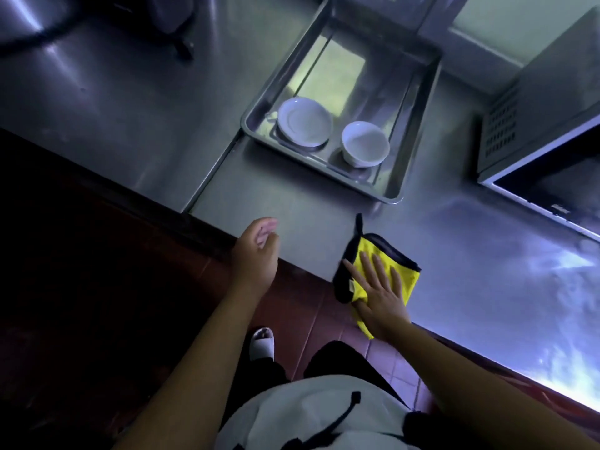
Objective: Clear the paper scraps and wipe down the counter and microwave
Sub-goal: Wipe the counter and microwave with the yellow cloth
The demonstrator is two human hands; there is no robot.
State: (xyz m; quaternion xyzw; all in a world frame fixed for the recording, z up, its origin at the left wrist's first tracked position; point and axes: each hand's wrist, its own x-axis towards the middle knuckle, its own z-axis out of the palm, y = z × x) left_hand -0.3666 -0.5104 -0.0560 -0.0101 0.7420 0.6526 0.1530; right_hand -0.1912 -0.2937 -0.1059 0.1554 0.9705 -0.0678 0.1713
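Right hand (383, 306) flat, fingers straight, pressing yellow cloth (386, 271) at counter (292, 219) front edge. Left hand (258, 251) loosely curled, empty. Risk: cloth (part overhanging) slides off. Microwave (552, 131) far right.

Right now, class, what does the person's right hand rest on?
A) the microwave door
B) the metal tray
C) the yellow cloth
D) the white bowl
C: the right hand lies flat, fingers straight, on the yellow cloth at the front edge of the counter.
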